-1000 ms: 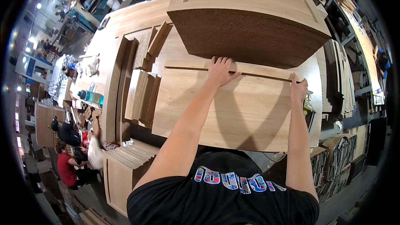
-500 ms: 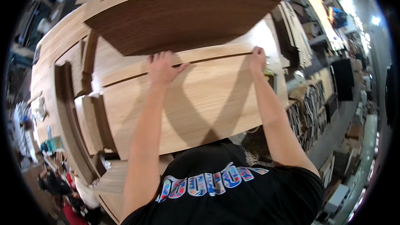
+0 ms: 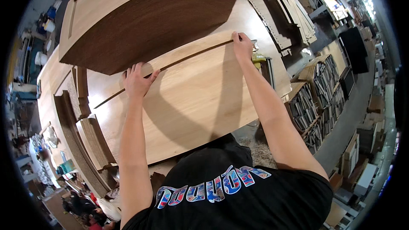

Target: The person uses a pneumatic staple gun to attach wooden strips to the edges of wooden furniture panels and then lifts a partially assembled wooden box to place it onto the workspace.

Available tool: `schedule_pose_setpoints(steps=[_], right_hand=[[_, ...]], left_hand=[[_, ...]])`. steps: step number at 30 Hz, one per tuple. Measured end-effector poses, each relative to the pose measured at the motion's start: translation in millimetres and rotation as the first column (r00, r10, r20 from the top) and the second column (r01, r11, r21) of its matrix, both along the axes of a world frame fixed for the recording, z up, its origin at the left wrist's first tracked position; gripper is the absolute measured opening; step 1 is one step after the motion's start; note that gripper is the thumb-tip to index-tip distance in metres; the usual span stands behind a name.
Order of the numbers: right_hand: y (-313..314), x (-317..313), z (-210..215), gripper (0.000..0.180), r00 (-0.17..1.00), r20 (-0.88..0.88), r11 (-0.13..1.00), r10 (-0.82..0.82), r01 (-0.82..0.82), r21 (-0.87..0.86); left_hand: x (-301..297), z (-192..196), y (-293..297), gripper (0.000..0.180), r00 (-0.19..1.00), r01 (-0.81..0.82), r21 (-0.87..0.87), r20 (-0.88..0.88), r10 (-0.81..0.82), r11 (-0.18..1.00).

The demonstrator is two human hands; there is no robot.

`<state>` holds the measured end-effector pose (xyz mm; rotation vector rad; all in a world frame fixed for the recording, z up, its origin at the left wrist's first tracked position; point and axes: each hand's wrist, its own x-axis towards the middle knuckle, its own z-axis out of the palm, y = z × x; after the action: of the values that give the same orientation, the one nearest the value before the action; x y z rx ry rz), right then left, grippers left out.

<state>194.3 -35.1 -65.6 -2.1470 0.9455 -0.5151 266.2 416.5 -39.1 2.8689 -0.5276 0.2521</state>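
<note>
While your half-spread left hand (image 3: 137,81) gripped the narrow, pale wooden strip (image 3: 187,52), your right hand (image 3: 243,49) pinched it, likely for steadiness.

Soft shadows cross the bright panel (image 3: 194,96); glare whitens the tabletop (image 3: 251,17); edges curve into black.

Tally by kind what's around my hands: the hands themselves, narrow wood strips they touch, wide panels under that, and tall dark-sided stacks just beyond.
Hands: 2 (left hand, right hand)
Narrow wood strip: 1
Wide panel: 1
Tall dark-sided stack: 1
Total: 5
</note>
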Motion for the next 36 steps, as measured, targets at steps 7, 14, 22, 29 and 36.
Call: schedule_pose_setpoints(steps=[7, 14, 22, 29, 36], right_hand=[[-1, -3, 4, 0.045, 0.997, -0.038, 0.998, -0.060, 0.062, 0.034], [10, -8, 19, 0.042, 1.000, -0.008, 0.991, -0.024, 0.025, 0.134], [5, -7, 9, 0.042, 0.997, 0.059, 0.992, -0.053, 0.045, 0.119], [6, -10, 11, 0.039, 0.996, 0.089, 0.994, -0.029, 0.019, 0.106], [5, -9, 14, 0.037, 0.997, 0.074, 0.994, -0.036, 0.029, 0.101]], left_hand=[[-5, 23, -132, 0.089, 0.981, 0.184, 0.019, -0.072, -0.182, 0.983], [-2, 15, -255, 0.082, 0.948, 0.295, -0.051, -0.107, -0.299, 0.954], [0, 0, -277, 0.076, 0.962, 0.270, -0.012, -0.029, -0.271, 0.963], [-6, 0, -280, 0.070, 0.981, 0.180, 0.029, -0.079, -0.178, 0.983], [-9, -2, -281, 0.067, 0.988, 0.131, 0.000, -0.085, -0.131, 0.991]])
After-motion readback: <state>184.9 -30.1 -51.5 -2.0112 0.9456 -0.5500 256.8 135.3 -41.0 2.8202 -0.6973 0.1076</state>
